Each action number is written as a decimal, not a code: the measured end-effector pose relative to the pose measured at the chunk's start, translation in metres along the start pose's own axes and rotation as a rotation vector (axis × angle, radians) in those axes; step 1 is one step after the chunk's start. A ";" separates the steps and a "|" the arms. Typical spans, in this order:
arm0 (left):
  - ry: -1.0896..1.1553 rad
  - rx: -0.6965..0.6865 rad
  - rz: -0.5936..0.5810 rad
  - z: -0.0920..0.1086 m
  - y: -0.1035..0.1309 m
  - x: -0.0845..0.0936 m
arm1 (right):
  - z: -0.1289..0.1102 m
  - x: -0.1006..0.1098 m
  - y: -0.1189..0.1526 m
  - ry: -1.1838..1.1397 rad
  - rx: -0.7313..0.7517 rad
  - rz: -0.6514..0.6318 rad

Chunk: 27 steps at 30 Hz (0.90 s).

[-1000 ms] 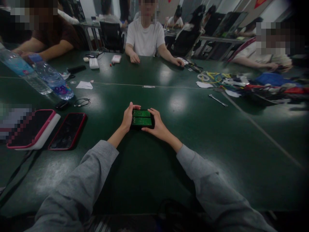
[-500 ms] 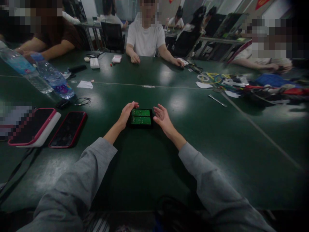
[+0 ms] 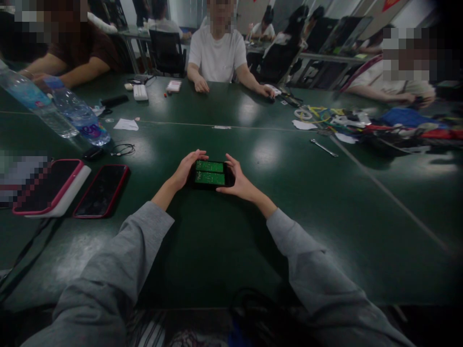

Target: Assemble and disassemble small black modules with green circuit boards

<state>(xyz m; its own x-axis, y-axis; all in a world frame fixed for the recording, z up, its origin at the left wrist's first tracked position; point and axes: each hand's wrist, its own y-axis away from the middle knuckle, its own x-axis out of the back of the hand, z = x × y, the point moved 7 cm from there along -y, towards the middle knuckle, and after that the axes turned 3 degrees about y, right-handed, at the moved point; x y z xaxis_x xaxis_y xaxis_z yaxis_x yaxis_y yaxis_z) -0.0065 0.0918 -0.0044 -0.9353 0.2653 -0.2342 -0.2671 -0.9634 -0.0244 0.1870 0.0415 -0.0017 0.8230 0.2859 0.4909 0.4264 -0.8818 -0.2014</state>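
Note:
Between my hands, in the middle of the green table, is a flat black tray [image 3: 211,187] with two green circuit boards [image 3: 210,178] side by side in it, one nearer me. My left hand [image 3: 185,169] is closed around the tray's left edge, its fingers reaching the far corner. On the other side my right hand [image 3: 240,182] grips the right end, thumb along the near edge and fingers at the far edge. Part of the tray's ends is hidden by my hands.
To the left lie a red-edged phone [image 3: 102,190], a second red-edged device [image 3: 48,187] and water bottles [image 3: 92,130]. A wrench [image 3: 324,147] and a heap of cables [image 3: 343,118] are to the right. A person in white [image 3: 217,55] sits opposite.
My right hand, spread and apart from the tray before, has closed on its right end. My left hand stays at the left edge. The view has shifted slightly.

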 end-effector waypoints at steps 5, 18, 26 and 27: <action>0.032 0.003 0.046 0.002 -0.002 0.002 | -0.009 -0.002 0.003 0.147 0.034 0.149; -0.017 -0.058 0.043 -0.009 -0.011 0.011 | 0.022 0.039 0.022 0.430 -0.219 0.727; -0.274 -0.180 -0.024 0.003 0.001 -0.008 | 0.010 0.027 0.015 0.397 -0.152 0.577; -0.354 -0.214 -0.044 0.006 0.004 -0.014 | 0.011 0.028 0.015 0.392 -0.153 0.585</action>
<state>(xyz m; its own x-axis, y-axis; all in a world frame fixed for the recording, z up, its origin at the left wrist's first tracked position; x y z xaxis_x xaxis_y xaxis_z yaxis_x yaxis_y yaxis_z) 0.0037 0.0850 0.0048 -0.9561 0.2676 0.1194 -0.2892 -0.9274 -0.2374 0.2208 0.0408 -0.0003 0.6928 -0.3803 0.6127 -0.1242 -0.8999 -0.4181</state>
